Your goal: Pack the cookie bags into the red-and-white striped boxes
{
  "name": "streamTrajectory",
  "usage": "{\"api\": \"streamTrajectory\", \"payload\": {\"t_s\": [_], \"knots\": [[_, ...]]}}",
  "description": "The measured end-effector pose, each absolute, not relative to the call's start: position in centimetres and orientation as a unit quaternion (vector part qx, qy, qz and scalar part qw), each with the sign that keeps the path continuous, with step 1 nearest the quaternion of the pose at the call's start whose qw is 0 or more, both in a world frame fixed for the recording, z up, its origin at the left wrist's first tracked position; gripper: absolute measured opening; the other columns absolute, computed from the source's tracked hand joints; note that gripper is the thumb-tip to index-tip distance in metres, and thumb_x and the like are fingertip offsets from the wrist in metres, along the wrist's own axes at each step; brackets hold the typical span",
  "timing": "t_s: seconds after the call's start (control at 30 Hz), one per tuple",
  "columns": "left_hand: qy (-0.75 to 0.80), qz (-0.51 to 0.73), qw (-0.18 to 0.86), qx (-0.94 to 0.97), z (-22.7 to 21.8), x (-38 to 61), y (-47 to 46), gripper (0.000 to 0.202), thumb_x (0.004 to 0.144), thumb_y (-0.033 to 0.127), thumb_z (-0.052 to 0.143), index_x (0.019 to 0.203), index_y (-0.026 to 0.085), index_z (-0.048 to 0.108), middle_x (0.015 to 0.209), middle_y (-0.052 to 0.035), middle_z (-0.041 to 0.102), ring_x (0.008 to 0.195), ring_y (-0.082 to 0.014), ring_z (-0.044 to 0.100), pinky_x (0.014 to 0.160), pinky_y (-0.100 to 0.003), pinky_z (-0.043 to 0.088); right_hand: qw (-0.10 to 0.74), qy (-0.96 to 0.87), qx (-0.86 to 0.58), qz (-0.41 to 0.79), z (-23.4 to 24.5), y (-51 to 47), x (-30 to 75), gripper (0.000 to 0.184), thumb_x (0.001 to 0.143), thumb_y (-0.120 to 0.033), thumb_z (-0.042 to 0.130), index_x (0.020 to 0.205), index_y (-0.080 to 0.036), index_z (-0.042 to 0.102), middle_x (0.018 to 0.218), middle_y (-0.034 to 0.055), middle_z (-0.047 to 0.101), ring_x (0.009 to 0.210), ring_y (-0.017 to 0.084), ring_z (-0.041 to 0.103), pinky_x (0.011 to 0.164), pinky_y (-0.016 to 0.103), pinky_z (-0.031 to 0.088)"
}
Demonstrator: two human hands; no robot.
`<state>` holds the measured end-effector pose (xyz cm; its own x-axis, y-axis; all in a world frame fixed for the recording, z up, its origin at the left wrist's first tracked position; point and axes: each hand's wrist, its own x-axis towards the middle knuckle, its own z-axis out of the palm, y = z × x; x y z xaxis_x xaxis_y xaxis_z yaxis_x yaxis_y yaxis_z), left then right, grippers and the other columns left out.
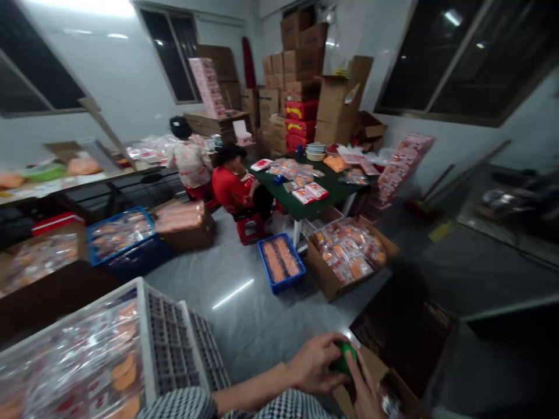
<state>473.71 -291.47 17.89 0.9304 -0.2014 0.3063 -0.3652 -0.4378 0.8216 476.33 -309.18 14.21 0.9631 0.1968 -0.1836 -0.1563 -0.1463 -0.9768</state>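
Both hands (336, 372) grip green object (345, 356) at box edge (375, 364), open floor (253, 326) ahead.

A small, rounded green object (345, 356), mostly hidden, sits at the bottom centre-right of the frame, just above the open flap of a brown cardboard box (384, 375).

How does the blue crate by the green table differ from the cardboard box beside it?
The blue crate is plastic, small and shallow; the cardboard box is brown, bigger and deeper. The crate holds neat orange rows; the box holds loosely piled packets. Both sit open on the floor beside the green table.
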Motion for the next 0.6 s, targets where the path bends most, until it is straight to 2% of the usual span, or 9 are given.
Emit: {"api": "streamTrajectory", "payload": {"t_s": [0.07,0.17,0.33,0.43,0.6], "knots": [[-0.117,0.117,0.504,0.847,18.3,473.6,-287.4,0.021,0.080,0.030,0.069,0.095,0.017,0.062,0.133,-0.0146,0.059,0.117,-0.0248,0.061,0.098,-0.033,0.051,0.654,-0.022,-0.741,0.149,15.3,-303.7,478.0,0.034,0.063,-0.048,0.074,0.095,-0.038,0.075,0.129,0.0026,0.066,0.136,0.035,0.048,0.112,0.047,0.043],[-0.041,0.153,0.505,0.848,18.1,473.5,-282.8,0.020,0.081,0.028,0.068,0.096,0.017,0.063,0.133,-0.0155,0.058,0.117,-0.0254,0.060,0.100,-0.035,0.050,0.651,-0.037,-0.723,0.228,16.0,-297.0,480.4,0.045,0.070,-0.061,0.070,0.105,-0.033,0.073,0.122,0.0069,0.070,0.126,0.033,0.059,0.095,0.042,0.056],[0.045,0.219,0.511,0.830,17.6,473.7,-276.3,0.025,0.079,0.031,0.071,0.096,0.015,0.064,0.129,-0.0162,0.059,0.115,-0.0256,0.061,0.098,-0.035,0.051,0.623,-0.076,-0.689,0.362,15.8,-288.2,484.1,0.066,0.063,-0.074,0.073,0.104,-0.022,0.073,0.111,0.0102,0.074,0.115,0.034,0.064,0.090,0.037,0.056],[0.078,0.260,0.494,0.826,17.5,474.6,-271.5,0.028,0.078,0.034,0.073,0.097,0.015,0.064,0.128,-0.0159,0.060,0.114,-0.0256,0.062,0.098,-0.034,0.051,0.592,-0.127,-0.683,0.409,15.4,-282.6,486.8,0.066,0.061,-0.075,0.074,0.100,-0.022,0.075,0.109,0.0093,0.074,0.112,0.034,0.065,0.092,0.035,0.054],[0.154,0.289,0.461,0.825,17.7,476.9,-262.7,0.028,0.080,0.037,0.070,0.098,0.016,0.064,0.130,-0.0145,0.060,0.117,-0.0249,0.060,0.102,-0.034,0.048,0.524,-0.231,-0.675,0.465,15.4,-271.4,492.1,0.064,0.052,-0.072,0.080,0.092,-0.022,0.078,0.111,0.0090,0.074,0.121,0.036,0.059,0.098,0.037,0.051]]}}
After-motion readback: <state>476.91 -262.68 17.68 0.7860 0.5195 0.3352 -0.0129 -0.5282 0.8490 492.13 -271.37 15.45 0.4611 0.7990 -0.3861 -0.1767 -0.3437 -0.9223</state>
